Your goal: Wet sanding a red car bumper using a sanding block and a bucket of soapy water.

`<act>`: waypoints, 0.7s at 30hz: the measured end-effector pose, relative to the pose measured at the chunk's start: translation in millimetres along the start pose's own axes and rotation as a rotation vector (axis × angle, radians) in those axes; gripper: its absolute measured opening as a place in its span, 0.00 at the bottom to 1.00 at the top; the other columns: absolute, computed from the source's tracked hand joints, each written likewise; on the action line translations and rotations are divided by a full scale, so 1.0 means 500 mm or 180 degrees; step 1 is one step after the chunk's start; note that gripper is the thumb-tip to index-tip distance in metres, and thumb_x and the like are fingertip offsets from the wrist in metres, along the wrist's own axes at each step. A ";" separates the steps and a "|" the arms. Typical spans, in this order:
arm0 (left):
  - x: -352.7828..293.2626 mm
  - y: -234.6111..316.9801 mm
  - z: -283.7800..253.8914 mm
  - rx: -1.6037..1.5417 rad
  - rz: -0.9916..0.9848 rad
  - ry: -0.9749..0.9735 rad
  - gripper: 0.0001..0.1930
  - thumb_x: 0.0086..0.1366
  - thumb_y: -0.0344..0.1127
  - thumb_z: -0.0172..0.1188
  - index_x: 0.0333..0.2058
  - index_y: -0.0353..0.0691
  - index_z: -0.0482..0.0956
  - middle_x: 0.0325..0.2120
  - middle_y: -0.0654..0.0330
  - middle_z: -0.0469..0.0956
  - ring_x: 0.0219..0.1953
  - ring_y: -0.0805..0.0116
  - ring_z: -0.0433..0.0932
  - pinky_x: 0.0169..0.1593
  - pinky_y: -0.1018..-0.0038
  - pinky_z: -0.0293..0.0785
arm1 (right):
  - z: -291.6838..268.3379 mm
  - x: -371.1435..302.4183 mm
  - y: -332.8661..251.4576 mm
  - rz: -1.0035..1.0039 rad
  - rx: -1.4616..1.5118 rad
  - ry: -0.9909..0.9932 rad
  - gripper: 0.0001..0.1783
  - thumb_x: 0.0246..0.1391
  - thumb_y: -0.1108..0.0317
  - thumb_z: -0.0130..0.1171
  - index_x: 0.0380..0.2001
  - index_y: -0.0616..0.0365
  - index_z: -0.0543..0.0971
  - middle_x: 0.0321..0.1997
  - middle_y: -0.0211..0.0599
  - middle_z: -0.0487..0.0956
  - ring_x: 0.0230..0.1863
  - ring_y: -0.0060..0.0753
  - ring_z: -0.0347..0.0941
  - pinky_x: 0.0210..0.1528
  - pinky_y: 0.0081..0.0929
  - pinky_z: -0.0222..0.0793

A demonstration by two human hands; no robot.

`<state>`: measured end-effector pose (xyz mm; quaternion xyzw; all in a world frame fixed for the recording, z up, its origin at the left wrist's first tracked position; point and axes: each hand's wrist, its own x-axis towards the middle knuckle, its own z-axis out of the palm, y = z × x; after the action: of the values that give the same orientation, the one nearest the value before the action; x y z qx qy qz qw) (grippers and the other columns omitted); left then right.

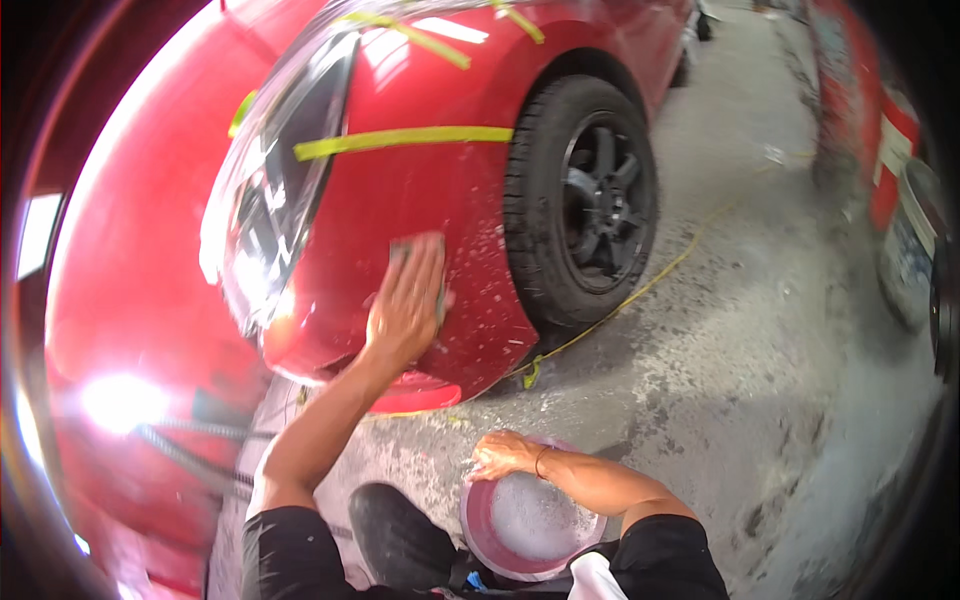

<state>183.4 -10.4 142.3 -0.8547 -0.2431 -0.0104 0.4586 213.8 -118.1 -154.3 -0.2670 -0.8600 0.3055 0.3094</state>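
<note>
My left hand (405, 300) lies with its fingers nearly straight over a flat grey-green pad (401, 252), pressing it against the red bumper corner (350, 215) of a car. Only the pad's edges show around my fingers, and motion blurs them. Pale wet specks dot the paint between this hand and the wheel. Lower down, my right hand (503, 456) is curled above the far left rim of a pink basin (478, 525). Cloudy, sudsy water (540, 515) fills the basin. Whatever those fingers hold, if anything, is hidden.
A black tyre with a dark spoked wheel (603, 200) stands right of the bumper. Yellow tape (400, 140) crosses the fender, and clear film covers the headlight (290, 170). A yellow cord (660, 275) runs along the wet concrete. A bucket (912, 240) stands at far right.
</note>
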 end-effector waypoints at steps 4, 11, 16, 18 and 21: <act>-0.264 -0.088 0.025 0.0076 -0.0419 0.0227 0.32 0.69 0.46 0.49 0.64 0.30 0.58 0.66 0.46 0.56 0.70 0.51 0.52 0.71 0.56 0.47 | 0.008 0.028 -0.006 -0.0196 -0.0203 -0.0309 0.29 0.46 0.39 0.61 0.19 0.57 0.80 0.20 0.48 0.79 0.26 0.54 0.78 0.29 0.45 0.74; 0.015 -0.128 -0.102 -0.0053 -0.1088 0.0363 0.32 0.69 0.41 0.49 0.64 0.26 0.53 0.67 0.41 0.53 0.70 0.43 0.49 0.70 0.50 0.45 | -0.031 0.018 -0.032 0.0186 -0.0115 -0.0841 0.31 0.51 0.37 0.56 0.23 0.59 0.82 0.25 0.51 0.80 0.32 0.57 0.79 0.35 0.48 0.74; -0.252 -0.092 -0.029 -0.0049 -0.1373 0.0438 0.32 0.67 0.41 0.52 0.63 0.26 0.57 0.65 0.40 0.55 0.69 0.43 0.52 0.69 0.53 0.49 | -0.019 0.018 -0.052 0.0188 -0.0494 -0.0614 0.29 0.50 0.39 0.57 0.21 0.57 0.83 0.25 0.50 0.81 0.32 0.55 0.80 0.37 0.47 0.75; -0.222 -0.082 -0.017 0.0194 -0.1771 0.0813 0.33 0.67 0.43 0.53 0.62 0.25 0.57 0.65 0.38 0.56 0.68 0.42 0.53 0.68 0.53 0.50 | -0.021 0.029 -0.044 0.0199 -0.0291 -0.0844 0.29 0.51 0.40 0.57 0.21 0.58 0.83 0.25 0.50 0.81 0.32 0.56 0.79 0.38 0.47 0.76; -0.058 -0.089 -0.084 -0.0204 -0.2089 0.0415 0.33 0.68 0.44 0.51 0.62 0.22 0.57 0.64 0.35 0.55 0.67 0.37 0.54 0.67 0.50 0.52 | -0.020 0.023 -0.040 0.0153 -0.0286 -0.0681 0.29 0.51 0.40 0.57 0.22 0.58 0.83 0.25 0.50 0.81 0.31 0.57 0.79 0.36 0.47 0.76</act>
<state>147.7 -34.6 194.3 -0.7424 -0.4749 -0.2198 0.4183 207.7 -120.2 -129.9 -0.2671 -0.8943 0.3008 0.1961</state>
